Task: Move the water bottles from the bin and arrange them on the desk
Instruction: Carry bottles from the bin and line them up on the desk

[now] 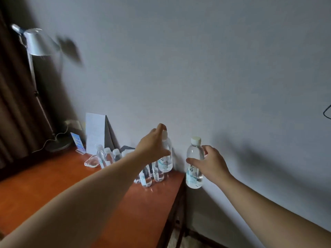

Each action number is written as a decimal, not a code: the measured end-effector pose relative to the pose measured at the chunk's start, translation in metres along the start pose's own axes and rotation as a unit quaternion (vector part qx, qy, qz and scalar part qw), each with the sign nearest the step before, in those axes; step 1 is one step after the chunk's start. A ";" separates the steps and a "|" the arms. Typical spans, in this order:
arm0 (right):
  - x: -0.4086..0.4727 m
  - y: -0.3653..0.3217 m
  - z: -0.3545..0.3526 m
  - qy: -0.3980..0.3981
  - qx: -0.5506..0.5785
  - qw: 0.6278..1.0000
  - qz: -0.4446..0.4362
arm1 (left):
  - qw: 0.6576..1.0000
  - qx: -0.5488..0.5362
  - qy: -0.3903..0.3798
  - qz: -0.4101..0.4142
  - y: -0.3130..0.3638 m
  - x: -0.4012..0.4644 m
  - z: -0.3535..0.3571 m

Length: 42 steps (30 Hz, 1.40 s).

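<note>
**Two bottles held at the far end of the bench**

The left forearm [86,197] crosses the orange-brown bench [44,185] nearest the camera, reaching toward the wall. The left hand [152,147] grips a water bottle [165,158] by its neck, fingers curled round just under the white cap, the bottle upright over the bench's far right corner; whether its base touches the top cannot be told. The right hand [209,163] holds a second water bottle [194,163] round its middle, fingers wrapped about the clear body, upright in the air just past the bench's right edge. Below the left hand several more bottles [146,176] stand clustered on the bench, and another small group [107,155] stands further back. Beyond them are a folded white card [95,133], a small blue sign [78,141] and a desk lamp [37,42] near the curtain [12,104].
</note>
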State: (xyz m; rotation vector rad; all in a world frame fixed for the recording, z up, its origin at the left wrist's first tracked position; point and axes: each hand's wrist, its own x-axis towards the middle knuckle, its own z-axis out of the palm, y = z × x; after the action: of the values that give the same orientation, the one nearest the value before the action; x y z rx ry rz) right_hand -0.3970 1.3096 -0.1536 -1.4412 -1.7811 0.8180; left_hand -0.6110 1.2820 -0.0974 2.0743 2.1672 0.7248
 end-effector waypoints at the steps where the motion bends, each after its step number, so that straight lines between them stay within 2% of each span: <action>1: 0.005 0.002 0.011 0.009 0.003 1.000 0.018 | 1.000 0.012 -0.009 0.012 -0.011 0.011 0.008; 6: 0.027 0.013 0.065 0.057 0.012 0.994 0.089 | 0.989 0.073 -0.060 0.111 -0.052 0.058 0.049; 11: 0.041 0.036 0.101 0.085 0.015 0.986 0.146 | 0.979 0.095 -0.111 0.143 -0.074 0.094 0.095; 17: 0.074 0.067 0.128 0.082 0.044 0.981 0.169 | 0.944 0.232 -0.131 0.197 -0.084 0.119 0.144; 23: 0.114 0.095 0.164 0.059 0.082 0.977 0.187 | 0.933 0.272 -0.151 0.183 -0.097 0.138 0.187; 30: 0.145 0.123 0.193 0.013 0.058 0.982 0.181 | 0.940 0.241 -0.192 0.147 -0.109 0.163 0.205; 34: 0.156 0.131 0.188 0.006 0.066 0.982 0.176 | 0.925 0.239 -0.249 0.157 -0.112 0.184 0.213; 39: 0.145 0.136 0.179 -0.042 0.020 0.985 0.166 | 0.901 0.210 -0.342 0.163 -0.104 0.208 0.191; 42: 0.131 0.131 0.189 -0.067 0.019 0.984 0.165 | 0.909 0.142 -0.377 0.107 -0.106 0.212 0.184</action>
State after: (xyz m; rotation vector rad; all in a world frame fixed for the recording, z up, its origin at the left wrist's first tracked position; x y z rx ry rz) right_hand -0.5006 1.4535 -0.3497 -1.7177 -1.6346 1.1344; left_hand -0.6646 1.5400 -0.2414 2.2111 1.6753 -0.3900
